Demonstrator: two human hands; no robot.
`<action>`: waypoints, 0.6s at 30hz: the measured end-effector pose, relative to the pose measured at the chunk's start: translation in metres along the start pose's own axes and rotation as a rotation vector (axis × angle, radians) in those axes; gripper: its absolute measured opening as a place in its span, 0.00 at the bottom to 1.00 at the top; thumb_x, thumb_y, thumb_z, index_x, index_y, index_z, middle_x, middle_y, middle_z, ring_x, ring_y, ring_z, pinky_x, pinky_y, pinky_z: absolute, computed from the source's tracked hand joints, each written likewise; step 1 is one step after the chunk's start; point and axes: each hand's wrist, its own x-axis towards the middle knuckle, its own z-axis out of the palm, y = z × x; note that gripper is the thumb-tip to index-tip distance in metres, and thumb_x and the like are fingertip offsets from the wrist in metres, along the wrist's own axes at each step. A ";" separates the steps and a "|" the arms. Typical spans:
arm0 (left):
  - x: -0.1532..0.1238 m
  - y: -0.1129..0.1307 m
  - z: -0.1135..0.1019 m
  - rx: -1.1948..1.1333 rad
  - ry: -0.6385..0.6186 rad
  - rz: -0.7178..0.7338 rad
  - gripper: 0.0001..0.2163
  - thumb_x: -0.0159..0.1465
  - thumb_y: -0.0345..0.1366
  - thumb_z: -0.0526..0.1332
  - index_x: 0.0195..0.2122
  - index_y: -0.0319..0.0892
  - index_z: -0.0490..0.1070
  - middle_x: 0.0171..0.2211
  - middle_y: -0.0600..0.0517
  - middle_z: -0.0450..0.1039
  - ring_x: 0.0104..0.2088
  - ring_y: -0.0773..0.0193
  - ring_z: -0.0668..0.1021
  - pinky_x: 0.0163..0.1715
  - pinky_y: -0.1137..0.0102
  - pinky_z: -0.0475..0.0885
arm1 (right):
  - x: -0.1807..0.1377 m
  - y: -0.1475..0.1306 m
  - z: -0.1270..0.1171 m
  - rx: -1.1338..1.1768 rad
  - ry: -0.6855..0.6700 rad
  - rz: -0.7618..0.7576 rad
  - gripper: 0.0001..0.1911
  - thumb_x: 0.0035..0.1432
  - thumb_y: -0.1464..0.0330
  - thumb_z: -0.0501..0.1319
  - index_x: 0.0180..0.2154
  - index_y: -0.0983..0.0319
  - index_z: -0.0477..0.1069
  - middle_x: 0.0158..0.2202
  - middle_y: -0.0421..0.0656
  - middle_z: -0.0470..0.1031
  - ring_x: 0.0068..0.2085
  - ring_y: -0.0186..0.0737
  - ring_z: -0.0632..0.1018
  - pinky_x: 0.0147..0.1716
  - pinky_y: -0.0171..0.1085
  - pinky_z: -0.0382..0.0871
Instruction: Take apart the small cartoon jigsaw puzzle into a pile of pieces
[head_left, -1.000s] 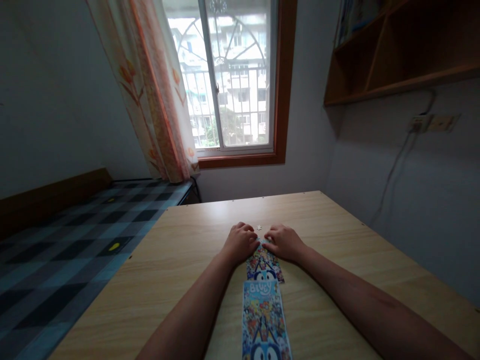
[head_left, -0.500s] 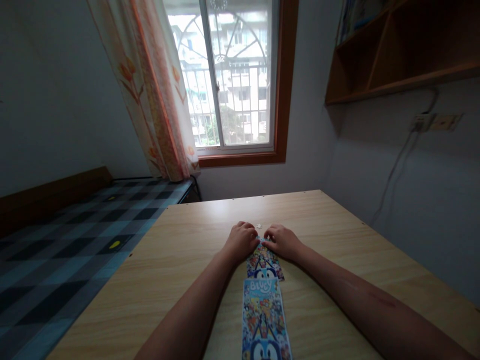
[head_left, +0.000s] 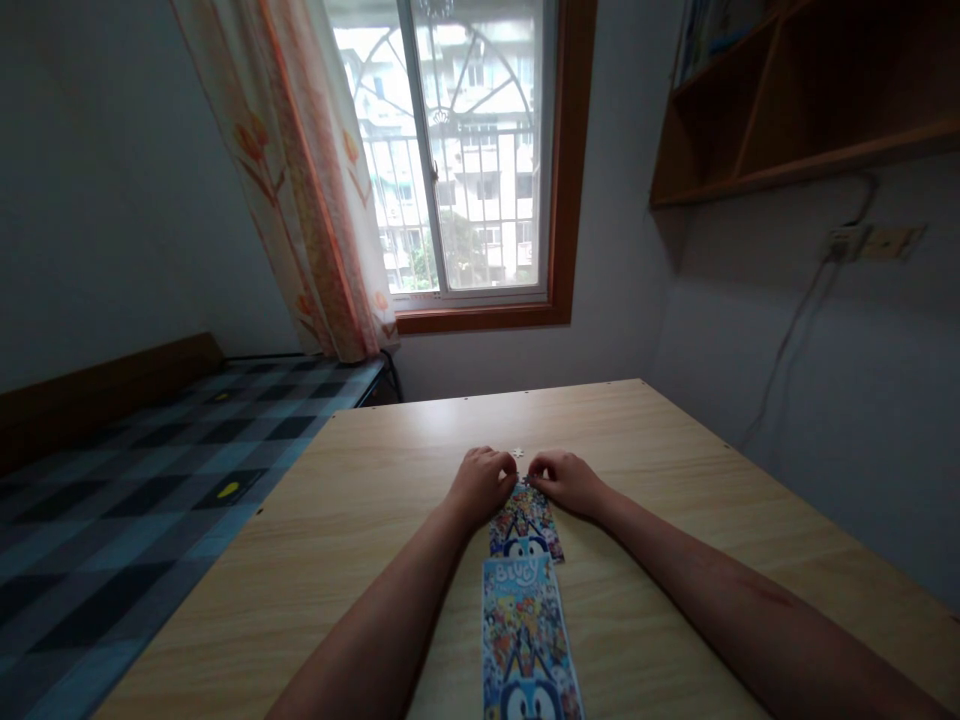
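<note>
I have one view to work from, the head camera, worn at the person's eye level and facing forward and slightly down. It looks along the desk (head_left: pixel 360 520) toward the window (head_left: pixel 465 150) on the far wall. The bed (head_left: pixel 150 480) is at the left edge and the shelf (head_left: pixel 787 110) is upper right. The left hand (head_left: pixel 480 482) and right hand (head_left: pixel 566 482) sit near mid-frame, close in, with the forearms running back under the lens.

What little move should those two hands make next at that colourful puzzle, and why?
Probably a short reach forward with the right hand to the small pale piece. Both it and the left hand rest curled, close together, at the far edge of the puzzle, and that piece lies alone on the table just beyond them, untouched.
</note>
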 end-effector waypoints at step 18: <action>0.000 -0.008 0.002 -0.056 0.018 -0.087 0.07 0.63 0.31 0.60 0.38 0.43 0.79 0.32 0.51 0.79 0.32 0.62 0.77 0.38 0.68 0.69 | 0.000 -0.001 0.000 0.058 0.060 0.031 0.05 0.59 0.67 0.61 0.35 0.60 0.76 0.31 0.39 0.78 0.32 0.34 0.75 0.33 0.31 0.63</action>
